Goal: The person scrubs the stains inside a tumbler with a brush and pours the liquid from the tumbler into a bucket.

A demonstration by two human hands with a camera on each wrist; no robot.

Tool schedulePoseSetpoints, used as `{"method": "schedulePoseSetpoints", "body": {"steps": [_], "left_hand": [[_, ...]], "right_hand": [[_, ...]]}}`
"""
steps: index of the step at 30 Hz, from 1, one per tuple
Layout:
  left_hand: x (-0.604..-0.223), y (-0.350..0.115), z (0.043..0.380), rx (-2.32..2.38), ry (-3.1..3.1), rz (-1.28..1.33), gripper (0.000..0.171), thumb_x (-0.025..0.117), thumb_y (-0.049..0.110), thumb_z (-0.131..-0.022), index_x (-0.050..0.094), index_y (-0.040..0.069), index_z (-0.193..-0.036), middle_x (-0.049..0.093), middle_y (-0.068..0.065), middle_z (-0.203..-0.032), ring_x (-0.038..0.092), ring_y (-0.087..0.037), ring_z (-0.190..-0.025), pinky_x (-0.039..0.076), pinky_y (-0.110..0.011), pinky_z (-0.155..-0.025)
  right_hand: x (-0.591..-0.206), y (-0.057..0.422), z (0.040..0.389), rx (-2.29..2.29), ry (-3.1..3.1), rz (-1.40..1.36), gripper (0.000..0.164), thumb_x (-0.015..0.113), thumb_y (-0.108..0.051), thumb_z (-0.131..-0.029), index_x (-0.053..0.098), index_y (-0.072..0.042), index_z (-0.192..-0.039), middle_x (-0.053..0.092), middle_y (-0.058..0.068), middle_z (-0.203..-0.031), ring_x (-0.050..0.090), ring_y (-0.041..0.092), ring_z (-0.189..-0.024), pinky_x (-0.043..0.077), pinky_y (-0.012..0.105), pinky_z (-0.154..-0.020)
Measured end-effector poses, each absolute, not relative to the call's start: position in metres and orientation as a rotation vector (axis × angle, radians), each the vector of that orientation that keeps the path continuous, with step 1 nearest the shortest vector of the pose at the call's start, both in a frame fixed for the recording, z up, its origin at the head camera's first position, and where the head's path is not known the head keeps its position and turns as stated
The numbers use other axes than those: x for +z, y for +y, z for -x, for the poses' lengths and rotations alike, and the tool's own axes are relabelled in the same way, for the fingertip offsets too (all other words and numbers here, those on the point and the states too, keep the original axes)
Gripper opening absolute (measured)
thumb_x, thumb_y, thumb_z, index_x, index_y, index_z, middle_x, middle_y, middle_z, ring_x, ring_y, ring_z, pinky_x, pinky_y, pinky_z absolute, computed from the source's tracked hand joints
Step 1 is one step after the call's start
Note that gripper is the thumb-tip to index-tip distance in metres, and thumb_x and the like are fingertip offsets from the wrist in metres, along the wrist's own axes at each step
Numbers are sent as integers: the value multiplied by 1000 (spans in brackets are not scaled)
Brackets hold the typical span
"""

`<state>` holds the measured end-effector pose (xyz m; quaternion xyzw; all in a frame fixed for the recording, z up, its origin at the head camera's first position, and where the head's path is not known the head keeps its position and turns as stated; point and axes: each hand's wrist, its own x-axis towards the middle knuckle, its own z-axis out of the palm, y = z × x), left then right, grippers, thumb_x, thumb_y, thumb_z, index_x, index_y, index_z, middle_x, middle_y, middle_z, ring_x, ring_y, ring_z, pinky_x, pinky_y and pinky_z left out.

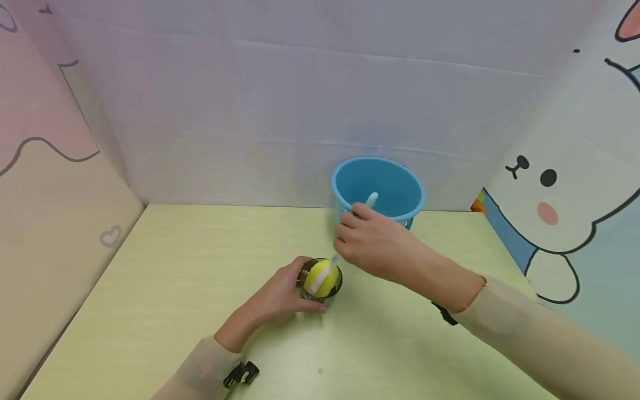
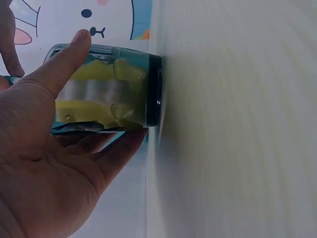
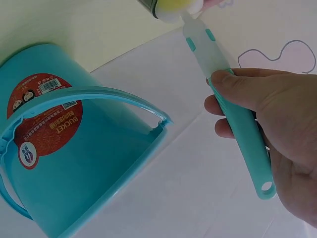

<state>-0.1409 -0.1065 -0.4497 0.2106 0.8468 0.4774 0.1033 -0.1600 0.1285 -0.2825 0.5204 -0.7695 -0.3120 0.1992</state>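
A clear, dark-tinted glass cup stands upright on the table, and my left hand grips it around the side, with thumb and fingers on opposite walls. Inside the cup sits the yellow-and-white sponge head of a cup brush, nearly filling it. My right hand holds the brush by its teal handle, above and to the right of the cup. The thumb lies along the handle near its pale neck. The handle's end, with a hanging hole, sticks out past the hand.
Behind my right hand, a blue bucket stands by the back wall, its round red label and handle showing in the right wrist view. The pale yellow table has cartoon-printed sheets around it. Black straps are on the wrists.
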Motion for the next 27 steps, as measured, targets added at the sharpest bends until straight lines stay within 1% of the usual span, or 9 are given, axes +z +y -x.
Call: {"method": "schedulePoseSetpoints", "body": {"steps": [4,9,12,19,27], "left_hand": [[-449,-108,141,1396,2491,-618,96,99,39,-75,46,13,-151,62,2,-133,62,-15,-114,53,-41,-101],[-450,-109,142,1383,2486,-607,96,98,44,-76,45,15,-152,62,3,-132,62,-14,-113,53,-40,-100],[-450,-109,142,1393,2483,-611,95,97,44,-77,46,14,-151,62,2,-131,62,-15,-111,53,-40,-99],[-451,-110,141,1418,2477,-617,91,97,42,-78,48,12,-150,63,0,-130,62,-16,-112,53,-42,-100],[-450,-110,142,1416,2474,-620,90,96,41,-79,48,14,-150,64,3,-129,61,-15,-114,53,-42,-100]], "right_hand": [[-284,124,161,-899,-2135,-1472,27,91,-33,-87,78,-17,-105,70,2,-99,58,25,-96,44,39,-91],[-283,118,162,-936,-2098,-1490,29,90,-33,-88,79,-17,-109,71,2,-104,57,24,-97,43,40,-94],[-282,115,163,-956,-2075,-1501,26,88,-32,-90,79,-18,-110,71,2,-105,56,24,-97,43,40,-94],[-277,110,164,-997,-2057,-1516,21,85,-34,-92,79,-19,-106,69,3,-101,53,24,-95,41,39,-92],[-273,107,162,-1057,-2056,-1519,30,89,-39,-87,80,-19,-107,71,3,-104,54,24,-98,41,39,-94]]}}
